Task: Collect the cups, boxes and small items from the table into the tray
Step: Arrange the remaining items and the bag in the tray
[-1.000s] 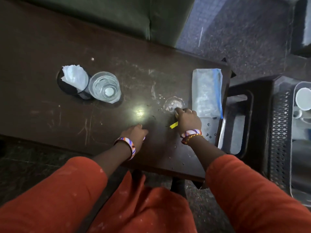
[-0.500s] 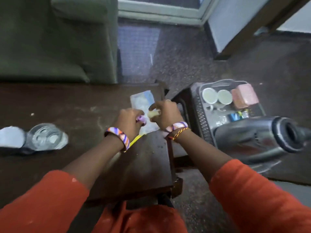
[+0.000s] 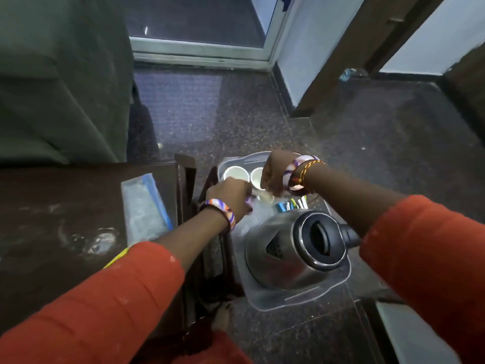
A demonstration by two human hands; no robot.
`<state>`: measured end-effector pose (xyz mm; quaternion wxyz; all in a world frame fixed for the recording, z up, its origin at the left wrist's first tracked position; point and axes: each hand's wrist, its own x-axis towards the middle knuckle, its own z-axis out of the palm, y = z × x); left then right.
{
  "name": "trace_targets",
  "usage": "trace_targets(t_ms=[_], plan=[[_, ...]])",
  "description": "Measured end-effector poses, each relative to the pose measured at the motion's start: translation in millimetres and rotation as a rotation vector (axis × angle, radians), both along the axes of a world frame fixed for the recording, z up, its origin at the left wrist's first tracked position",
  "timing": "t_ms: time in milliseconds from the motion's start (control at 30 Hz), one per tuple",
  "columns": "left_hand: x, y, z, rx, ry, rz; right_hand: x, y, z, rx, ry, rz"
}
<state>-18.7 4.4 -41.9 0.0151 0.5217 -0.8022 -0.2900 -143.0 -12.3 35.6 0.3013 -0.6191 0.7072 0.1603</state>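
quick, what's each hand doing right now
Left hand: fingers curled shut over the clear plastic tray; what it holds cannot be told.
Right hand: fingers closed above the white ceramic cups; contents hidden.

Two white cups (image 3: 235, 174) sit upright in the clear tray (image 3: 265, 300), kettle beside

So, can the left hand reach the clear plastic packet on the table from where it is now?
Probably yes. The left hand is over the tray, and the packet lies just beside the left forearm at the table edge, with nothing on it. What the fingers hold is unclear.
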Motion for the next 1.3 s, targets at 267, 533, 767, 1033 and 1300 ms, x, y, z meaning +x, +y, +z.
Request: trace_targets(t_ms=[267, 533, 767, 1033, 1300], plan=[[-24.9, 8.5, -40.9, -0.158, -0.471, -0.174, -11.7, -11.3, -43.4, 0.313, -0.040, 0.335], [-30.3, 6.6, -55.5, -0.113, -0.549, -0.185, -6.5, -11.8, -35.1, 0.438, 0.071, 0.512], [-25.7, 2.1, -59.4, -0.094, -0.575, -0.254, -1.1, -15.3, -84.8, 0.566, 0.059, 0.596], [-15.6, 1.6, -56.7, -0.086, -0.465, -0.240, -3.2, -24.2, -25.2, 0.458, 0.006, 0.713], [84.0, 28.0, -41.4, -0.116, -0.013, 0.178, 24.7, -35.7, -28.4, 0.660, -0.111, 0.435]])
